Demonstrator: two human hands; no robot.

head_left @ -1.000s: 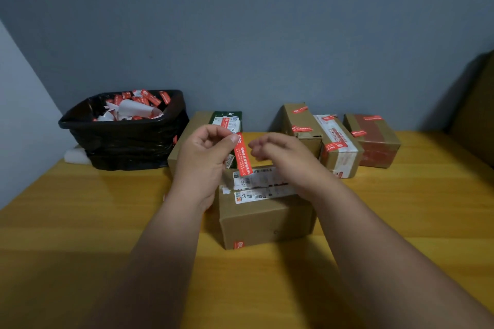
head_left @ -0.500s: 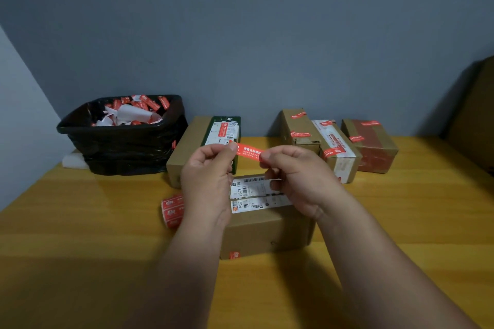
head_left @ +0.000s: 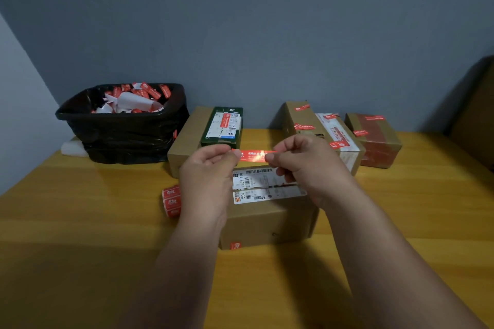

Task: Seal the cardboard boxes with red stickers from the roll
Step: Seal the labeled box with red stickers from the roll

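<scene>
sticker: red strip (head_left: 254, 155) stretched flat between my hands, long axis left-right, hovering over the far edge of the box (head_left: 267, 216)
left hand (head_left: 208, 168): pinching the strip's left end
right hand (head_left: 302, 160): pinching its right end
box seam: runs left-right too, just nearer me than the strip
roll (head_left: 171, 201): on the worktop, left of box

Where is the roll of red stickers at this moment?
In the head view the sticker roll lies on the table, just left of the left hand and the near box.

A black bin (head_left: 125, 139) full of red and white scraps (head_left: 133, 100) stands on the wooden table (head_left: 66, 222).
</scene>
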